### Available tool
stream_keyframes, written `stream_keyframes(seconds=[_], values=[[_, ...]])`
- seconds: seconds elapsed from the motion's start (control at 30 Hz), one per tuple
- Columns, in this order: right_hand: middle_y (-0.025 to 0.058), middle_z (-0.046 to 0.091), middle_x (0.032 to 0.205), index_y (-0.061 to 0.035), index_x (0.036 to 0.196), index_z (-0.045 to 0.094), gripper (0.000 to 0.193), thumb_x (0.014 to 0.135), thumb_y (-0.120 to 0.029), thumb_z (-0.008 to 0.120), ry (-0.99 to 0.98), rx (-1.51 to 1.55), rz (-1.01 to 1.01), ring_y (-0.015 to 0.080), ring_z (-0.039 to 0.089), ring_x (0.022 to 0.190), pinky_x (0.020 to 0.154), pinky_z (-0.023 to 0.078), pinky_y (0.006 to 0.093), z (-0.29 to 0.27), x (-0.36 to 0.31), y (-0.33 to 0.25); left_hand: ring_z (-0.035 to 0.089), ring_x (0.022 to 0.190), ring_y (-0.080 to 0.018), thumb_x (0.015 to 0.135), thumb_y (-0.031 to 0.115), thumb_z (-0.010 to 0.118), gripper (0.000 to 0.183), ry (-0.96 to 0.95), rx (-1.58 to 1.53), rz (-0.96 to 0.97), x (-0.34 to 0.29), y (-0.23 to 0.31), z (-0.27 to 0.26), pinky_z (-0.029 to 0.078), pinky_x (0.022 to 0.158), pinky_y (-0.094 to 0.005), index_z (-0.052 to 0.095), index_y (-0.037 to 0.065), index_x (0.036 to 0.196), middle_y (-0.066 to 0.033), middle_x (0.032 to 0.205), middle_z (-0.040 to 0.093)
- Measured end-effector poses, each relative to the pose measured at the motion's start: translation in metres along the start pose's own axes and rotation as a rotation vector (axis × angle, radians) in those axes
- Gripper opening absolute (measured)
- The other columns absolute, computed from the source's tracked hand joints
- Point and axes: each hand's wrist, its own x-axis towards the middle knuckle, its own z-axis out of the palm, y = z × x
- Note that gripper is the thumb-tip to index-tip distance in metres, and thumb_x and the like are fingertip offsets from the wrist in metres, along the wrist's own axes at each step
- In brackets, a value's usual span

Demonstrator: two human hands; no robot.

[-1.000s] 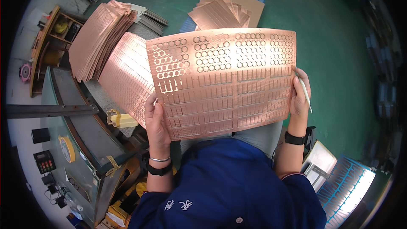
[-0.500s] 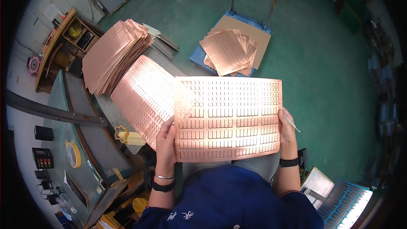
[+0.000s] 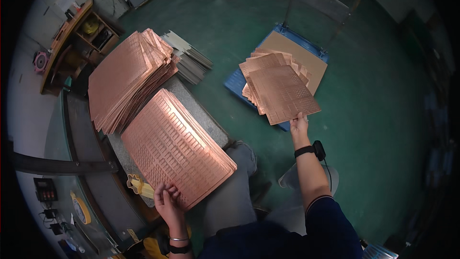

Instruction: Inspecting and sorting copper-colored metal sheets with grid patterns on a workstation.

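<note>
My right hand [image 3: 300, 125] grips a copper-coloured circuit panel [image 3: 286, 95] by its near edge, fingers closed on it. That panel lies over or just above a fanned pile of similar panels [image 3: 261, 64] on the trolley; whether it touches them I cannot tell. My left hand [image 3: 167, 205] rests at the near left corner of a second stack of copper panels [image 3: 175, 146], its fingers loosely bent and apart. Rows of small rectangular outlines and circles cover the top panel of that stack.
Beyond the near stack, a taller leaning stack of copper panels [image 3: 124, 74] stands on the grey bench [image 3: 203, 115]. Grey-white sheets [image 3: 189, 57] lie behind it. A blue trolley [image 3: 235, 86] carries cardboard [image 3: 314, 69]. Yellow tape [image 3: 81, 210] sits on the glass-topped table at left.
The panel both hands held before me has moved forward right to the trolley in my right hand. My left hand has let go and dropped to the near stack. The view has shifted.
</note>
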Motion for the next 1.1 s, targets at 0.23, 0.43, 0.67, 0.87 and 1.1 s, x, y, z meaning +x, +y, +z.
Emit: stream_keyframes(seconds=[0.23,0.43,0.67,0.87,1.1], values=[[0.0128,0.041,0.132,-0.0101,0.127,0.037,0.031,0.097,-0.014,0.033,0.038,0.142,0.01,0.0301,0.043,0.119,0.1,0.039,0.0475,0.036,0.107,0.076,0.056,0.082,-0.0108,0.094,0.008,0.046,0.017,0.117,0.167,-0.023,-0.004,0.0,0.002,0.049,0.074,-0.023,0.051,0.0,0.107,-0.0076,0.098,0.058],[0.0185,0.039,0.131,-0.0009,0.129,0.031,0.041,0.094,-0.02,0.041,0.104,-0.166,0.216,0.0349,0.04,0.121,0.095,0.039,0.0533,-0.013,0.15,0.097,0.057,0.08,-0.0115,0.093,0.008,0.047,0.016,0.098,0.199,-0.06,-0.002,-0.003,0.006,0.05,0.07,-0.0236,0.051,0.0,0.106,-0.0104,0.099,0.058],[0.0218,0.036,0.136,-0.0021,0.132,0.033,0.044,0.095,-0.024,0.041,0.106,-0.611,0.255,0.0315,0.044,0.12,0.09,0.046,0.0411,-0.017,0.026,0.089,0.059,0.08,-0.0152,0.094,0.008,0.043,0.017,0.115,-0.042,-0.008,0.002,0.012,-0.006,0.054,0.07,-0.0268,0.048,0.0,0.109,-0.0105,0.096,0.056],[0.0178,0.055,0.119,-0.002,0.128,0.038,0.035,0.096,-0.017,0.039,-0.563,-0.84,0.049,0.0254,0.058,0.102,0.085,0.047,0.0326,0.049,-0.159,0.072,0.054,0.097,-0.0151,0.094,0.007,0.044,0.023,0.222,0.024,0.12,0.014,0.006,-0.05,0.045,0.086,-0.0281,0.048,-0.001,0.115,-0.0088,0.107,0.055],[0.022,0.055,0.117,0.0006,0.108,0.056,0.028,0.08,0.002,0.056,-1.159,-1.334,-0.803,0.0349,0.054,0.108,0.091,0.044,0.0407,0.073,-0.273,0.058,0.048,0.112,-0.0189,0.09,0.004,0.048,0.03,0.058,0.09,0.007,0.009,0.014,-0.051,0.035,0.098,-0.0308,0.049,-0.002,0.12,-0.0101,0.119,0.052]])
